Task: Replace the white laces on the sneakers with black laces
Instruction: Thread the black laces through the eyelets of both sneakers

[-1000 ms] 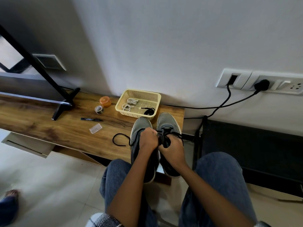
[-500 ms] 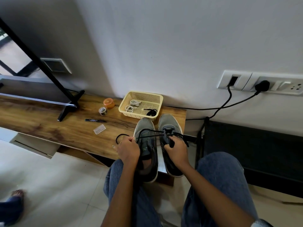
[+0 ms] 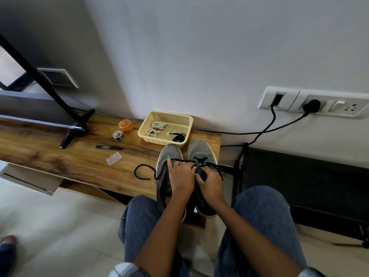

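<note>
— Both hands are down on the sneakers, then?

— Yes. Left hand (image 3: 181, 176) lies over the left sneaker (image 3: 168, 156), fingers curled, pinching the black lace (image 3: 142, 172) at the eyelets of the right sneaker (image 3: 201, 150); one finger sticks out straight toward the toe. Right hand (image 3: 209, 185) sits on the right sneaker, fingers curled in around the same lace and the dark tongue.

— Where does the lace run?

— Across both shoes under the left hand, with a loose loop lying on the wooden bench (image 3: 60, 156) just left of the left sneaker. Another strand trails off past the right sneaker's far edge.

— And the sneakers?

— Side by side, grey, toes toward the wall, at the right end of the bench. Heels overhang its front edge.

— Any containers?

— One cream plastic basket (image 3: 189, 120), mesh-sided, touching or nearly touching the toes. Inside: two bundles of white laces (image 3: 155, 128) at its left, and a coiled black lace (image 3: 177, 137) at its near right corner.

— Anything else on the bench?

— An orange lidded pot (image 3: 125, 125), a small roll beside it (image 3: 117, 135), a black marker (image 3: 108, 147), and a clear little packet (image 3: 113, 158).

— Any writing?

— The marker carries a pale line of print, too small to read.
</note>
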